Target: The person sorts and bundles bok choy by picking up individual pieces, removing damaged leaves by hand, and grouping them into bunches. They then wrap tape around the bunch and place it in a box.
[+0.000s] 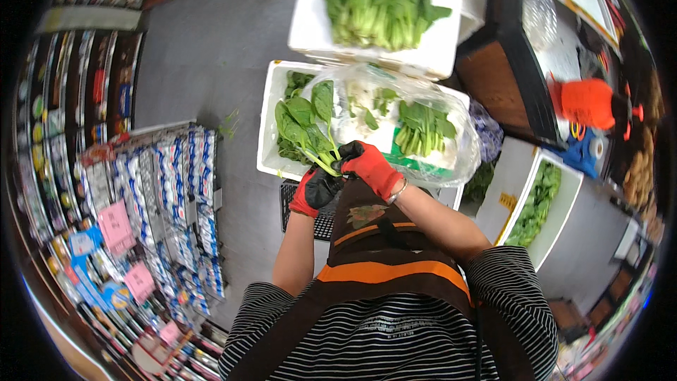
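Note:
Both hands wear red gloves with black palms. My left hand (316, 190) grips the pale stems of a small bunch of leafy greens (305, 121). From the other side, my right hand (370, 165) pinches the same stem ends. The leaves point away from me over the left part of a white foam box (267, 132), where more dark greens (288, 152) lie. A clear plastic bag (449, 166) is spread across the box's right part. A short bunch of greens (424, 128) and a few loose leaves (371, 119) rest there.
Beyond stands another white foam box (308, 26) topped with piled greens (378, 10). A black plastic crate (322, 227) sits below my hands. Another foam box of greens (537, 203) is at right, beside a dark counter (497, 84). Packed store shelves (158, 206) line the left.

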The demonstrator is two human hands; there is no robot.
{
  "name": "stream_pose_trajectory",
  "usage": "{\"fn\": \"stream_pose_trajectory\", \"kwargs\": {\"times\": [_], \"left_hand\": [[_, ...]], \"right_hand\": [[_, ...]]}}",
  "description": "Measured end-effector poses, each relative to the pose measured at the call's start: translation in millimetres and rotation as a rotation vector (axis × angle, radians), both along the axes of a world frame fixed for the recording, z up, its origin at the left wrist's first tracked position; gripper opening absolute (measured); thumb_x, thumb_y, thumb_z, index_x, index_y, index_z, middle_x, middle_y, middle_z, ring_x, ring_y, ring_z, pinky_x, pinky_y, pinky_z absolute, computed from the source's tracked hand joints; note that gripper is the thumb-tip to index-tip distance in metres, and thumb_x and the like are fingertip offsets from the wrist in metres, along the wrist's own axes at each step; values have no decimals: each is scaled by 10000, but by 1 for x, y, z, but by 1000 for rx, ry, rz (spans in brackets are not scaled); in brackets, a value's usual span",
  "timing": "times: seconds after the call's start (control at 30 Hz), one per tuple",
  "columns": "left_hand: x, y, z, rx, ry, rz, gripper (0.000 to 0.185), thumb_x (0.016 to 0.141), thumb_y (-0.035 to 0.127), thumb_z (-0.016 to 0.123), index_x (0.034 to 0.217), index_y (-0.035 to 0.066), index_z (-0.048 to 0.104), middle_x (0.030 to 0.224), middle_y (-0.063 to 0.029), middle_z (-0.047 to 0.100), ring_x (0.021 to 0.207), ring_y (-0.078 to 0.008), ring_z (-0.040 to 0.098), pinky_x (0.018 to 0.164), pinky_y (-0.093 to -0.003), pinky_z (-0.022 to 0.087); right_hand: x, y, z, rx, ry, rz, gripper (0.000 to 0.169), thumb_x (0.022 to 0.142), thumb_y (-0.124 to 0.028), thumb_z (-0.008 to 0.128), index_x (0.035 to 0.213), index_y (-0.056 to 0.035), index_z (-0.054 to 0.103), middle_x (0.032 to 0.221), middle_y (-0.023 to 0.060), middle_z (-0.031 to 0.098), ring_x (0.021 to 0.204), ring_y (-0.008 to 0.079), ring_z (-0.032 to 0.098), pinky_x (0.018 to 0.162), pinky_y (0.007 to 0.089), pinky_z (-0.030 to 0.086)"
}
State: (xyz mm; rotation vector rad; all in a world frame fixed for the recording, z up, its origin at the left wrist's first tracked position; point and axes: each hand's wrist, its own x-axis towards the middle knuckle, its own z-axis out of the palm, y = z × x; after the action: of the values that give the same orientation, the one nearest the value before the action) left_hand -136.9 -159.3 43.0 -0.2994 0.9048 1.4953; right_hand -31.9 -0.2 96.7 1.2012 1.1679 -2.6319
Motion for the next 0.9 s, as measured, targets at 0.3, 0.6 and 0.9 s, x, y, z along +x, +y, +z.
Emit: {"fn": "stream_pose_trajectory", "kwargs": {"times": [0.3,0.6,0.9], "left_hand": [[-63,-42,37,225,-90,588,254,951,267,502,1114,89,583,1019,-61,645,912,-199,619,809,-329,521],[-86,-70,-19,173,80,933,234,918,152,576,1140,80,567,1045,-70,644,966,-217,616,851,-347,502],[-98,-48,-16,-19,265,1131,212,883,94,602,1088,64,561,983,-72,640,875,-190,627,756,-315,503]], "right_hand": [[-136,-60,2,-4,-18,148,114,773,-93,664,822,9,666,680,48,614,567,136,543,514,268,417],[-198,-106,-54,523,-144,108,153,727,-116,714,803,-3,644,694,65,627,585,153,559,540,301,443],[-222,-101,-36,992,-226,278,420,672,-230,751,989,-13,583,900,177,670,860,324,645,762,378,495]]}}
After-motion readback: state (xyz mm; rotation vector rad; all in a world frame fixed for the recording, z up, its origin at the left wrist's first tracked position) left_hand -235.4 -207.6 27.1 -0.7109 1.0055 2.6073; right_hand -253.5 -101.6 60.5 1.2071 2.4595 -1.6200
